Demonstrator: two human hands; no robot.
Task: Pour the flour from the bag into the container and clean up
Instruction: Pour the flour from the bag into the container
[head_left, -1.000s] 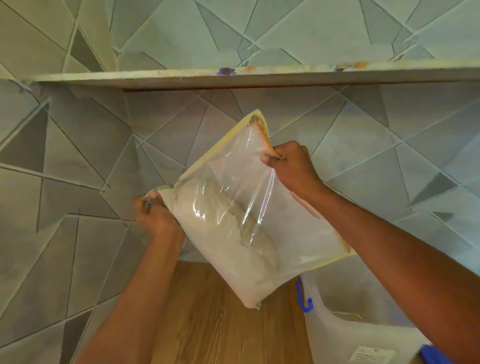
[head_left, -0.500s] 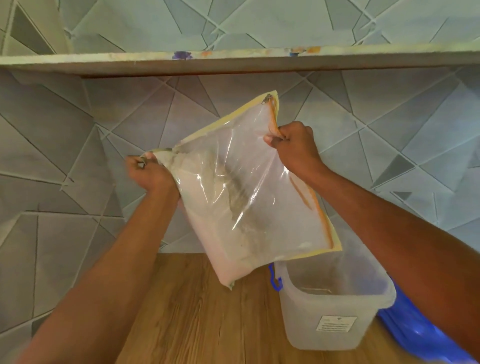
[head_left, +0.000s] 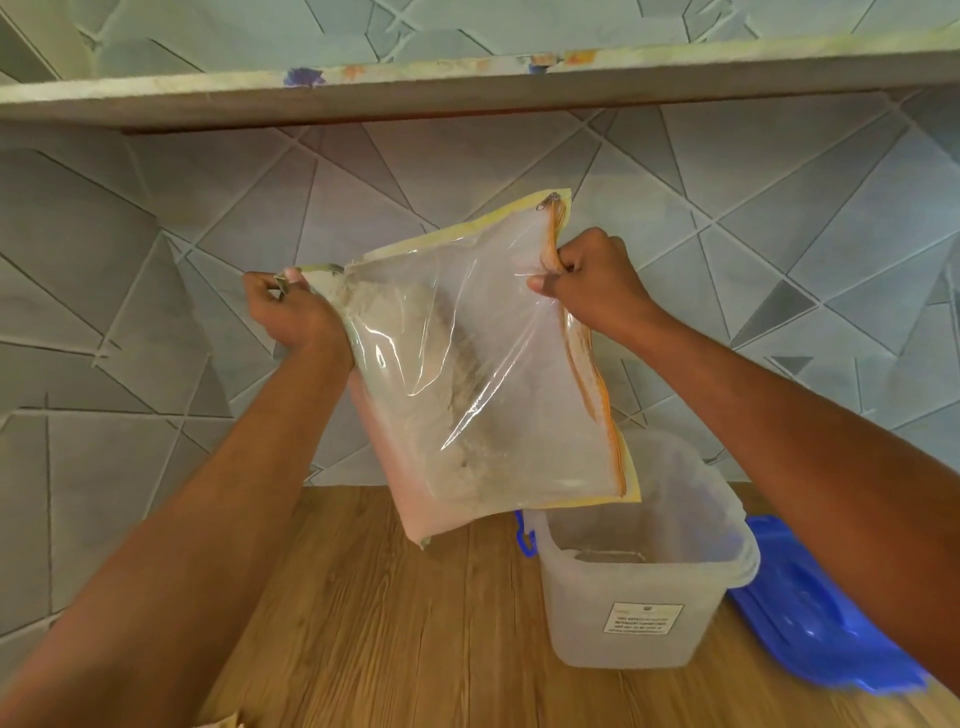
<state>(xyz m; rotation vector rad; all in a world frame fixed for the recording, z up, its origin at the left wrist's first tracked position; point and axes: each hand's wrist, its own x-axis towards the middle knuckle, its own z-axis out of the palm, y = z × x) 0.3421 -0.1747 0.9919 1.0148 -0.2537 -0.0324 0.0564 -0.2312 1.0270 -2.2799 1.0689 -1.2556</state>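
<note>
On the near side, two bare forearms reach up and away from the camera over a wooden counter (head_left: 395, 623). The left hand (head_left: 291, 317) is raised at mid-left, its back toward the camera, fingers curled tight round the bag's top-left corner, where a small metal piece shows at the knuckles. The right hand (head_left: 587, 283) is a little higher and to the right, also fisted, its fingers and thumb pinching the bag's orange zip edge just below the top-right corner.

Between the hands hangs the bag (head_left: 467, 364), a clear plastic pouch with a pale yellow border, held in the air and tilted so that its zip side runs down the right. The plastic is stretched and creased, with bright glints across it. The flour (head_left: 457, 384) lies inside as a beige mass down the left and middle of the bag, and a dusty film clouds the lower part. The bag's lowest corner points down at the counter, just left of the container.

Below and right of the bag, the container (head_left: 644, 587) stands on the counter, a translucent tub with a white label on its near wall and a blue clip on its left side. It is open, and the bag's lower right edge overlaps its far rim in this view. A blue lid (head_left: 810, 618) lies flat just right of it.

Farther back, a wall of grey tiles (head_left: 156, 291) cut in angled shapes rises behind the counter, and a shelf (head_left: 467, 88) runs across the top.
</note>
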